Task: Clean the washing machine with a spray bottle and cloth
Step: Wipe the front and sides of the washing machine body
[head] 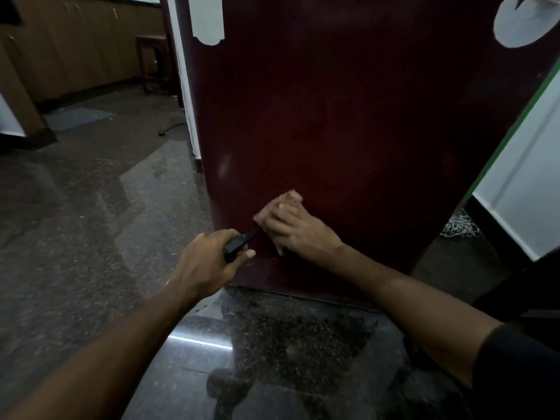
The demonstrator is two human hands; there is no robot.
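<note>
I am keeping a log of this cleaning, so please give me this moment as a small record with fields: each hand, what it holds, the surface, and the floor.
left hand: closed around a black object, likely the spray bottle head, its tip aimed at the panel
right hand: pressed flat on a cloth, low on the panel
cloth: pinkish, mostly hidden under the fingers
panel: dark red, upright front of the appliance
floor: dark polished stone, reflective
stage: wiping the lower part
</note>
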